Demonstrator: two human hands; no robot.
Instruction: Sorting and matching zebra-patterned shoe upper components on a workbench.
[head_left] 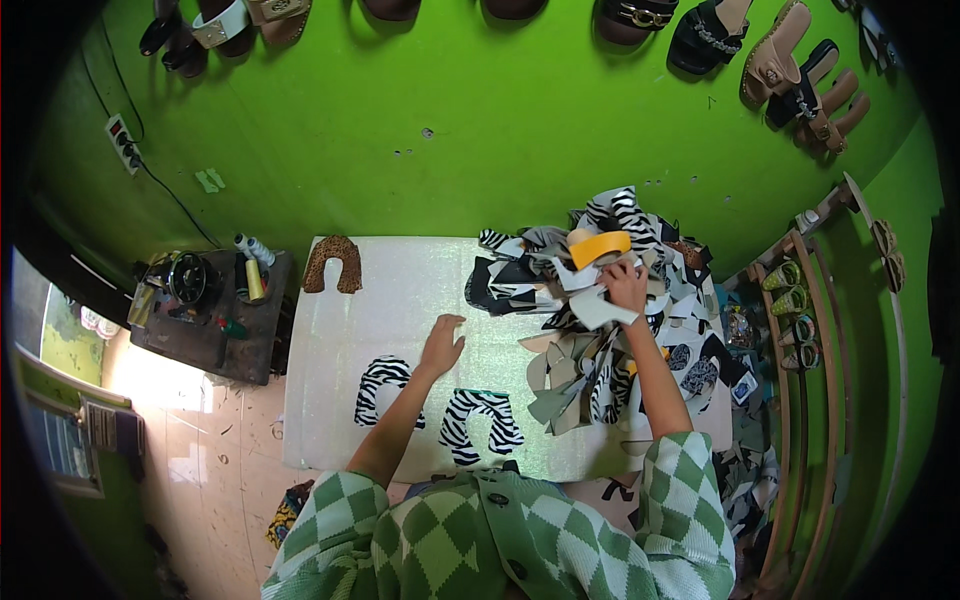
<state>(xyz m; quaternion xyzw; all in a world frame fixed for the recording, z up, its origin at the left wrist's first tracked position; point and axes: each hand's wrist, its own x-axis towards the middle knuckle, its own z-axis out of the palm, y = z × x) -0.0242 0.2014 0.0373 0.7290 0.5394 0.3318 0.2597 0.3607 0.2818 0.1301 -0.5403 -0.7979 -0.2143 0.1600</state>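
Observation:
My right hand (627, 287) reaches into a heap of cut material scraps (575, 375) on the right side of the table. Its fingers are bent round a white scrap (598, 311), and a yellow strip (600, 247) lies just beyond them. My left hand (443, 345) is held low over the table's middle, fingers stretched out and holding nothing. Near my left forearm lies a zebra-striped arch-shaped piece (382, 372), partly covered by that arm. A second zebra-striped arch piece (462, 412) rests closer to me. At the far left corner sits a leopard-print arch piece (331, 262).
The pale table (320, 400) stands against a green wall. Left of it is a dark sewing machine table (235, 340) with thread spools (254, 280). More scraps (750, 470) lie beyond the right edge, beside a wooden rack (825, 380) with sandals. Other sandals (775, 65) hang above.

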